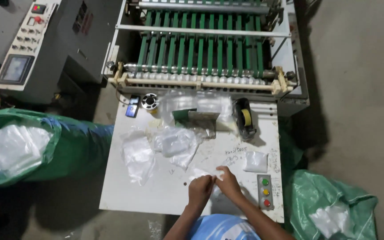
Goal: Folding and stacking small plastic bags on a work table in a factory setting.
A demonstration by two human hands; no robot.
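Both hands meet low on the white surface (156, 195): the left hand (199, 188) and right hand (228, 181) pinch a thin clear plastic bag (205, 174) between closed fingers, apparently to pull it flat or apart. At ten o'clock from them lies a heap of clear bags (174, 143); a tape dispenser (245, 118) stands at one o'clock. Beyond, at twelve, a green-belted conveyor machine (201, 44) likely feeds bags onto the surface.
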